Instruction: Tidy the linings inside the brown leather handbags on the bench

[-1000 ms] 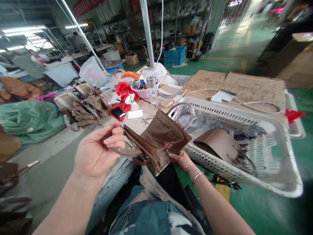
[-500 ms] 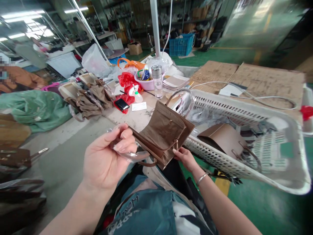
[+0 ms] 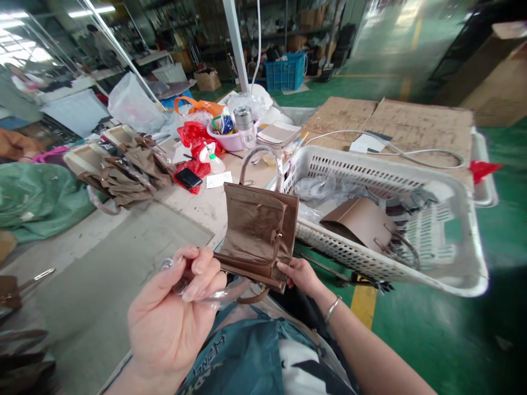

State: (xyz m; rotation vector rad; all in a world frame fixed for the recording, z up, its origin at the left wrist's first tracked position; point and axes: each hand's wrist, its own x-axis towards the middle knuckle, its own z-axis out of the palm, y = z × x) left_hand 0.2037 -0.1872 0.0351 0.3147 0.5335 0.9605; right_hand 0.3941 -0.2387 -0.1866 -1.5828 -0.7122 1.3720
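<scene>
A brown handbag [image 3: 251, 233] stands open in front of me, its lining and a small zip pull inside facing me. One handle rises at the far side, partly wrapped in clear plastic; the other hangs at the near side. My right hand [image 3: 302, 278], with a bangle at the wrist, pinches the bag's lower right edge. At the bag's near left, my left hand [image 3: 177, 307] has its fingers curled around a strip of clear plastic film [image 3: 230, 295] that runs to the near handle. Whether the left fingertips also touch the bag cannot be told.
To the right, a white plastic basket [image 3: 391, 278] holds another brown handbag [image 3: 358, 225] and loose plastic. More brown bags [image 3: 132, 170] lie on the table's left. Behind are a phone [image 3: 188, 178], a white card [image 3: 219, 180], a bottle [image 3: 246, 129] and a purple basin [image 3: 230, 144].
The bag has turned more upright, its opening facing me more squarely, with both hands still on it and its plastic. My view has swung right, so the surroundings sit further left.
</scene>
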